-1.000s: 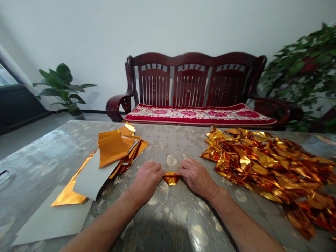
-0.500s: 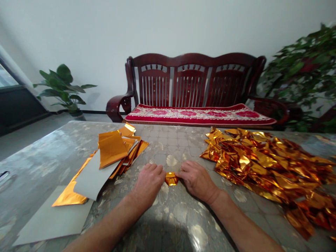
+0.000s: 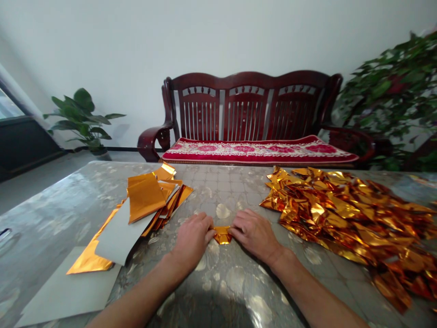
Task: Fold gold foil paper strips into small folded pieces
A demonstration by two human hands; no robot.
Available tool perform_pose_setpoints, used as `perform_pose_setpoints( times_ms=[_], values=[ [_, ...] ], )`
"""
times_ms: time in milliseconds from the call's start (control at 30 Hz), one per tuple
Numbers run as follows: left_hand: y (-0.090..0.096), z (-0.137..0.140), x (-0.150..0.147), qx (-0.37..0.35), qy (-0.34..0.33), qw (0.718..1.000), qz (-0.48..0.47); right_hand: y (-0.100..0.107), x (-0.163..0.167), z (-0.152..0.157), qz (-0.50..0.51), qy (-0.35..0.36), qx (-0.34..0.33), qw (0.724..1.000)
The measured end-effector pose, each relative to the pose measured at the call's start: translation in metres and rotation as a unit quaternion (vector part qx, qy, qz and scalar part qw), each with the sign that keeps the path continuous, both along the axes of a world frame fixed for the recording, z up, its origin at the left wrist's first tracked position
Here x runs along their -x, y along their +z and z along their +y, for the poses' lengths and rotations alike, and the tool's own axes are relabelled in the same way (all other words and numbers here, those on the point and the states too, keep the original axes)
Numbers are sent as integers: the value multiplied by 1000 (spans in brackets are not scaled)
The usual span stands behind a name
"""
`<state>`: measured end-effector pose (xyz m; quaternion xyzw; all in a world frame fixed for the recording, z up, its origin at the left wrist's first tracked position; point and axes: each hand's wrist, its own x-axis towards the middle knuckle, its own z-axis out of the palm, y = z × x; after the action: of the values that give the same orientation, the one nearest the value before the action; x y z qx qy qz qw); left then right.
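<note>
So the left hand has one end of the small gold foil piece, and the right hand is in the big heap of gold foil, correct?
Not quite: in the head view, the right hand isn't in the big heap of gold foil; it's at the other end of the small gold foil piece, opposite the left hand.

Folded piece (image 3: 223, 236): shiny metallic foil. Bench (image 3: 245, 99): glossy wood. Tabletop (image 3: 229, 266): glossy.
</note>
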<state>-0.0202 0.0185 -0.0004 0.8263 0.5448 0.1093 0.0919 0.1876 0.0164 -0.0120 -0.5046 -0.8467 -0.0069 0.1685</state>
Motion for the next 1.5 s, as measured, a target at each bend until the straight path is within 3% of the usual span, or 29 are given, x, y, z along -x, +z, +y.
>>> perform_pose_setpoints(
  times_ms=[100, 267, 667, 867, 1067, 1200, 1500],
  values=[
    [2, 2, 2, 45, 18, 998, -36, -3, -3, 2, 25, 16, 15, 999],
    [4, 6, 6, 105, 23, 994, -18, -3, -5, 2, 46, 30, 40, 998],
    [8, 1, 2, 132, -22, 985, -106, 1, -11, 5, 88, 84, 76, 990],
    [8, 3, 5, 41, -102, 981, -158, 1, -15, 7, 172, 68, 91, 979],
    [4, 1, 5, -40, -124, 980, -151, 6, -11, 3, 205, 89, -47, 974],
    [-1, -1, 4, -118, -128, 977, -123, 8, -6, 0, 196, 119, -102, 968],
    [-1, -5, 5, -226, -195, 948, -108, 11, -1, -3, 150, 133, -96, 975]
  ],
)
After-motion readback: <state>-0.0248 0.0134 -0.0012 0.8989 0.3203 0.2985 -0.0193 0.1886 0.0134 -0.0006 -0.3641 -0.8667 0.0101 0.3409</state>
